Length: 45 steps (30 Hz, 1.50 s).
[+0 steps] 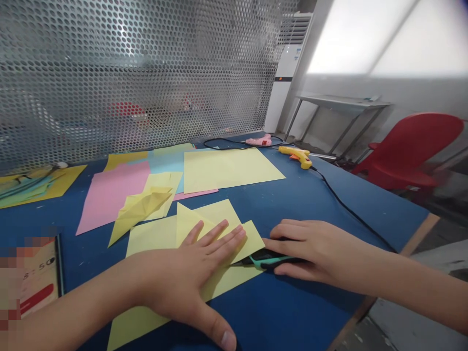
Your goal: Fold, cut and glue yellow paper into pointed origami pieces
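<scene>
Lying on the blue desk (285,302), the yellow paper (252,239) is under the left hand (185,275), its grip spread flat, pinching nothing; the right hand (310,248) has its grip closed round the scissors (260,263). Some folding looks done (a creased piece (146,204) lies beyond); what remains, or whether the blades have cut, I cannot tell. Blurring hides part of the phone (47,275).
</scene>
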### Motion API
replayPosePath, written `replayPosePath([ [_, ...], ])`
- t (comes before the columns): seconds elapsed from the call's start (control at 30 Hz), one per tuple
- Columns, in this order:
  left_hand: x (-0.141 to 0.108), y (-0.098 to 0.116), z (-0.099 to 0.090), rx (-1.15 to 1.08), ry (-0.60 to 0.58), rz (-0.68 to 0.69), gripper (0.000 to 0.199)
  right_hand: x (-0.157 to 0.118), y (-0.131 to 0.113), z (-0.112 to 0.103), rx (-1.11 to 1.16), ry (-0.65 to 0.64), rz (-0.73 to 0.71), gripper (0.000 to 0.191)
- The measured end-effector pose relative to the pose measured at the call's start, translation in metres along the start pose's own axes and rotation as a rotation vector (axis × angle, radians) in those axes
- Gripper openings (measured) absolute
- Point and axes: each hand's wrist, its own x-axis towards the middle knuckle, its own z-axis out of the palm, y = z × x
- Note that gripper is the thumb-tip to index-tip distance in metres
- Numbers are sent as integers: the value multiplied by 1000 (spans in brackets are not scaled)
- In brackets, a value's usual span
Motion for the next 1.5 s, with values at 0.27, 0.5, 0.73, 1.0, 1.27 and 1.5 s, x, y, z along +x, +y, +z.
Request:
replayPosePath([
  [0.27,1,-3,8,55,46,23,119,3,2,-2,-51,5,-24,34],
  [0.5,2,-6,4,145,289,-168,70,4,12,-2,-27,-26,-27,46],
  [0.73,-8,-14,-9,205,361,-368,83,6,17,1,-102,6,-39,49],
  [1.0,-8,-8,0,276,337,-378,83,10,19,1,-148,49,-103,45],
  [1.27,-3,-22,-12,207,326,-270,64,4,23,10,-155,107,-120,38],
  [1.5,-5,-23,-9,66,369,-303,32,7,23,7,-144,147,-123,35],
])
